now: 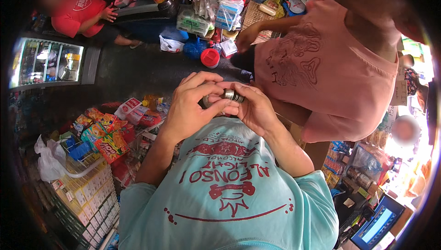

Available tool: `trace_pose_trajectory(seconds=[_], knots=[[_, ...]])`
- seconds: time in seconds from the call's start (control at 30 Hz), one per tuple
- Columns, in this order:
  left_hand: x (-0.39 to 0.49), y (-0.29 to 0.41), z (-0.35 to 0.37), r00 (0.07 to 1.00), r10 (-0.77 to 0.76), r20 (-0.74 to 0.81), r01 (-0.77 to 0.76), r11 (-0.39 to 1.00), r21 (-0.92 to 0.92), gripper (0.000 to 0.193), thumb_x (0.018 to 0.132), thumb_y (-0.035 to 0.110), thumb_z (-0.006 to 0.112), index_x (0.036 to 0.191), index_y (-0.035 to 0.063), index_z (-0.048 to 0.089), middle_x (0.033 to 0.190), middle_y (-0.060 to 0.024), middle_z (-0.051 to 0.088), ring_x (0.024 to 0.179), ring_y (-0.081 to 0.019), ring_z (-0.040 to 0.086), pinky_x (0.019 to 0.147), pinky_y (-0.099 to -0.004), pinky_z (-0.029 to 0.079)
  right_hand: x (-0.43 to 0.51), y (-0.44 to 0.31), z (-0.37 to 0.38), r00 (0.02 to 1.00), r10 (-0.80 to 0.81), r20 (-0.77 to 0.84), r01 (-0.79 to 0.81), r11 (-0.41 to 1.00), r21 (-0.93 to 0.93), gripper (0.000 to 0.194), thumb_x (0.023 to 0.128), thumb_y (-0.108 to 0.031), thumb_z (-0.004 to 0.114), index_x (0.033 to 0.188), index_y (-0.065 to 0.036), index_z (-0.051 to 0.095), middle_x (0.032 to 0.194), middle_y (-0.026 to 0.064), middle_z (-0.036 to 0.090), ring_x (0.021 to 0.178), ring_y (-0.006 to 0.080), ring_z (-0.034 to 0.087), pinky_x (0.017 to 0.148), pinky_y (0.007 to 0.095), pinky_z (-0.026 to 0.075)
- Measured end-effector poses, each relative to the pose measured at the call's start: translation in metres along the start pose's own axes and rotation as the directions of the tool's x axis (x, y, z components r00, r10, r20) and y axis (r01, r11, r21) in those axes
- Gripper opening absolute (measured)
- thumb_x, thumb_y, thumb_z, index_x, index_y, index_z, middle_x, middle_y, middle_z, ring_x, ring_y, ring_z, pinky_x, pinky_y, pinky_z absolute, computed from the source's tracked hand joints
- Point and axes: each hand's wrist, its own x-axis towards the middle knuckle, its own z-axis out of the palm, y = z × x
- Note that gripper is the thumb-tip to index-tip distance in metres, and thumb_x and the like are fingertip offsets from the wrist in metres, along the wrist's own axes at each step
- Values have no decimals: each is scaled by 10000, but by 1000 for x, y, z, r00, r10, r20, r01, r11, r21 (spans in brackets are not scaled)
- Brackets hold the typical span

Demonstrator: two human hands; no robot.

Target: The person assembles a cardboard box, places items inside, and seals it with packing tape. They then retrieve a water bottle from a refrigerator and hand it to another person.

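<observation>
Both of my hands meet in front of my chest, above the light teal shirt. My right hand (255, 107) grips a short stack of silver coins (233, 95) between thumb and fingers, the stack lying on its side. My left hand (196, 103) reaches across from the other side, its fingertips beside the stack. Another round, coin-like piece (206, 101) shows partly behind the left fingers; how many coins it belongs to is hidden.
A person in a pink shirt (324, 74) stands close on the right. Another person in red (81, 9) is at the upper left. Snack packs (110, 145) and a wire rack (86, 195) lie at left. A red-lidded tub (210, 58) stands ahead; a monitor (378, 218) is at lower right.
</observation>
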Motion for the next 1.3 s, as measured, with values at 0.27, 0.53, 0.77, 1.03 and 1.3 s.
trace_pose_trajectory(seconds=[0.27,0.53,0.77,1.03,1.3], knots=[[-32,1,-13,998,-24,-59,19,997,-75,222,811,87,833,994,-9,750,1107,-115,716,908,-278,723,774,-360,566,1,23,23,998,57,-31,-60,990,-124,370,1094,-179,502,1317,99,602,1228,222,704,1178,265,702,1031,391,581],[-66,29,16,969,-142,-200,128,989,-79,191,782,56,840,915,-8,718,1098,-114,719,890,-246,721,757,-361,564,-26,27,12,991,125,51,-113,975,-193,428,1096,-215,514,1346,124,586,1276,225,682,1199,306,689,1068,419,558],[-74,41,34,963,-144,-228,151,988,13,254,748,125,883,889,12,706,1097,-105,720,902,-282,721,785,-385,550,-41,21,4,983,171,66,-153,964,-216,367,1090,-144,464,1338,90,600,1252,187,702,1166,245,703,1039,384,562],[-69,43,33,977,-78,-197,98,991,96,204,716,20,817,870,-5,686,1088,-112,724,856,-252,703,746,-371,535,-42,21,2,984,155,86,-132,966,-221,376,1078,-101,435,1356,103,584,1267,216,692,1176,282,701,1040,391,563],[-58,30,41,966,-28,-257,101,957,273,239,720,63,751,938,18,666,1053,-98,696,904,-327,686,860,-463,513,-30,20,9,995,95,22,-88,972,-220,419,1090,-121,379,1377,129,554,1318,240,659,1199,321,688,1053,424,556]])
